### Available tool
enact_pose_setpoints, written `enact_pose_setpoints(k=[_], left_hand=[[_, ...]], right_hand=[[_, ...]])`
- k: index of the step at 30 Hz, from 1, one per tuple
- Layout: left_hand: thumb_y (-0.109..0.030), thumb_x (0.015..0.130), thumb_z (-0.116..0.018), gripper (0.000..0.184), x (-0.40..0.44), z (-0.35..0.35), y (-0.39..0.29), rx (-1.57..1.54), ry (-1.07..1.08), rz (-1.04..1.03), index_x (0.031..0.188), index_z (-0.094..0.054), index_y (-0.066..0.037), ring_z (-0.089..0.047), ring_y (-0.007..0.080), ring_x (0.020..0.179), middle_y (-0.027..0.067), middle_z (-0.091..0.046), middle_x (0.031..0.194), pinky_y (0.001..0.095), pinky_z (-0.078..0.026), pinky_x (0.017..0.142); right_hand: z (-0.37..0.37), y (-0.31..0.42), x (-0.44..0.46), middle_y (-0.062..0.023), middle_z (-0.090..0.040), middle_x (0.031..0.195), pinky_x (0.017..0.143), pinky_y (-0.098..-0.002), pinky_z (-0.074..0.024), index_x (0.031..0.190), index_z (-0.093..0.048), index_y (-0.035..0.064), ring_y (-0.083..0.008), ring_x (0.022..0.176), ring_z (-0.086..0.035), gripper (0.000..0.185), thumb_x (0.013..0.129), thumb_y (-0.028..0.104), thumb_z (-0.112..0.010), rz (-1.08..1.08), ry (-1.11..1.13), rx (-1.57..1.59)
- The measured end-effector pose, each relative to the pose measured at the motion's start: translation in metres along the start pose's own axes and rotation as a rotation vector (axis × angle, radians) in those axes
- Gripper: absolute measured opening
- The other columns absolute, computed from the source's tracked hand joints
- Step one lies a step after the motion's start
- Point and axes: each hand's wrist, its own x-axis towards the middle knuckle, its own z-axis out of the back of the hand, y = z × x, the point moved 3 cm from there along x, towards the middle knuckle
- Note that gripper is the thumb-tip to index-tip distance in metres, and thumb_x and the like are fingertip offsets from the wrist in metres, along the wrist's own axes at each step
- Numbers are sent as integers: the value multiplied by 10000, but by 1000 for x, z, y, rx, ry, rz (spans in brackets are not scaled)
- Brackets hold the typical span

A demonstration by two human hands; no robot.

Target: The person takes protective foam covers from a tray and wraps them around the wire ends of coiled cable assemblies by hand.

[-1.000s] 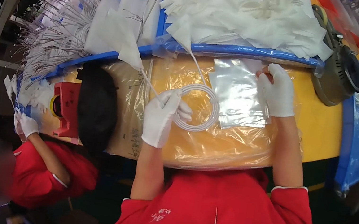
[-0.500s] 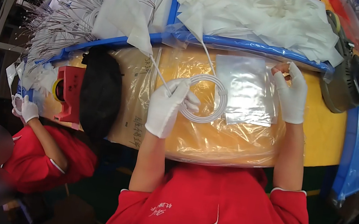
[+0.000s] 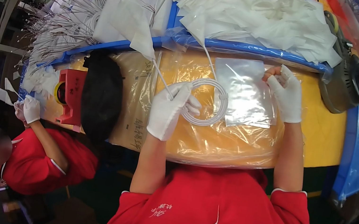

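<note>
A coiled white cable (image 3: 223, 105) is gripped at its left side by my left hand (image 3: 169, 110), gloved in white. Its two ends run up to white foam sleeves (image 3: 135, 25). Beside the coil, flat on the plastic-covered table, lie clear plastic bags (image 3: 245, 92). My right hand (image 3: 287, 93), in a glove with bare fingertips showing, is at the bags' upper right corner with thumb and fingers pinched together. Whether a bag edge is between those fingertips is too small to tell.
Blue bins (image 3: 257, 50) behind hold white sleeves and bundled cables (image 3: 76, 17). A grey-green device (image 3: 345, 83) stands at right. At left are a black object (image 3: 101, 98), a red tape dispenser (image 3: 72, 95) and a co-worker (image 3: 47, 156) with gloved hands.
Over the last second the view has shifted a little. My right hand's fingers, more spread half a second ago, are now closer together at the bags' corner. My left hand keeps hold of the coil.
</note>
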Motion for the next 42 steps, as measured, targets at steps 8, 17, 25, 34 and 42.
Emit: enact_pose_setpoints(k=[8,17,25,34,42], left_hand=[[-216,933,-529,304,0,0,2,23,13,18,1055,-552,61,-593,138,575,97,-624,701,227,-466,551],[-164,926,-541,239,-13,-2,4,89,71,52,1017,-584,52,-595,125,599,88,-636,708,223,-480,582],[-129,927,-534,216,-26,2,-8,109,114,-53,1018,-587,59,-613,136,614,98,-642,714,235,-498,573],[-172,957,-482,271,-24,-27,-60,25,-60,-482,1062,-558,66,-607,139,571,102,-631,691,251,-517,525],[-58,926,-524,208,-14,-48,-55,157,32,-406,1063,-583,87,-624,115,703,83,-645,800,241,-532,661]], right_hand=[[2,4,-1,-28,-622,804,653,-212,-445,884,-622,-27,-76,747,-564,102,822,45,-584,126,75,-299],[2,6,-5,-38,-608,750,645,-226,-442,810,-637,3,-78,687,-533,88,792,89,-638,21,120,-231],[-3,4,-7,-25,-612,768,699,-233,-451,804,-618,-3,-85,756,-564,89,781,69,-666,51,186,-30],[-17,26,-24,-34,-627,785,748,-248,-452,970,-598,6,-100,773,-591,207,771,29,-647,206,226,-117],[-14,38,-32,-65,-632,820,721,-252,-486,980,-589,-13,-127,762,-605,211,774,10,-627,317,284,-118]])
